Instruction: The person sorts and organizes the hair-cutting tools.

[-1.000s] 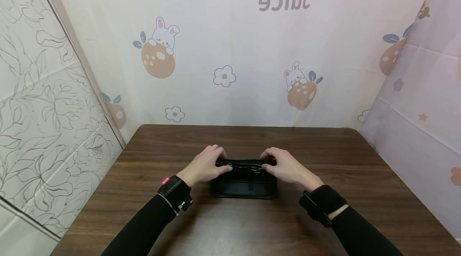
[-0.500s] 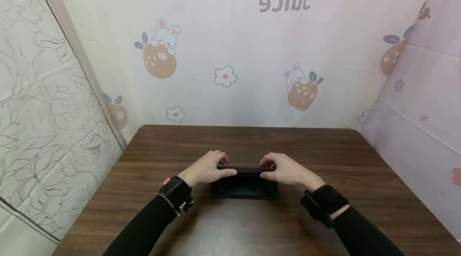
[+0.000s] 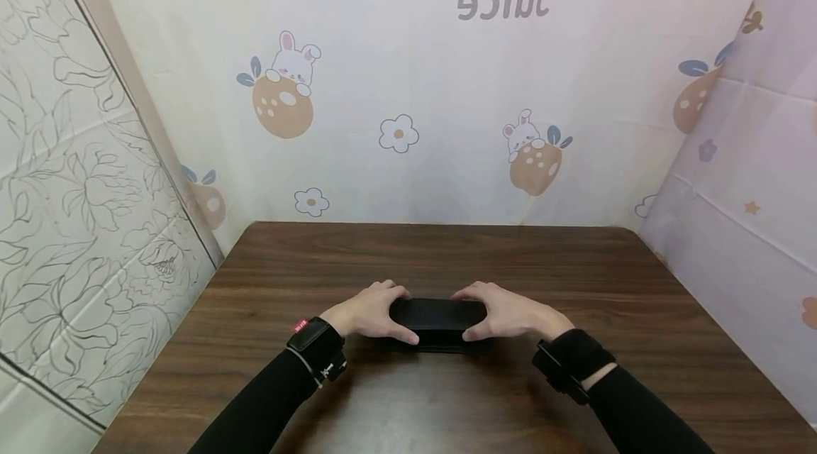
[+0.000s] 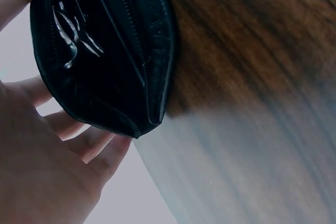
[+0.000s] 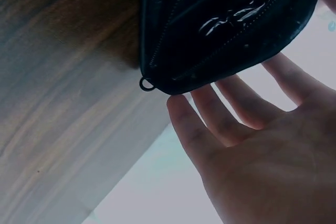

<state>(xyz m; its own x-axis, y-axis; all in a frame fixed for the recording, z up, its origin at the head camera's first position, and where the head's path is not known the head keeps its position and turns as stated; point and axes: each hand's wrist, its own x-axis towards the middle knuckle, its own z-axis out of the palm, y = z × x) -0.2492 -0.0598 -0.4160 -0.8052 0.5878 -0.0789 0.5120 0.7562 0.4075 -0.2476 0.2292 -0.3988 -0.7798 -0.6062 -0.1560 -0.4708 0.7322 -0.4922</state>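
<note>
A black zippered leather pouch [image 3: 437,313] lies at the middle of the table, between both hands. My left hand [image 3: 369,311] grips its left end, thumb on the near side and fingers behind. At the opposite end, my right hand [image 3: 513,312] holds it the same way. The left wrist view shows the pouch [image 4: 121,72] gaping, with zipper teeth along its edges and shiny glints inside; what makes them is unclear. A small ring [image 5: 147,84] sits at one corner in the right wrist view. From the head view the inside is hidden.
A dark brown wood table [image 3: 434,404] lies under the hands. Behind it hangs a pale curtain [image 3: 408,71] printed with rabbits, fruit and flowers. A white floral panel [image 3: 96,191] stands along the left side, and another pale curtain [image 3: 740,227] along the right.
Both hands have tipped the pouch's upper half down toward the near side. Its smooth dark outer face now shows, and the glints visible earlier in the head view are covered.
</note>
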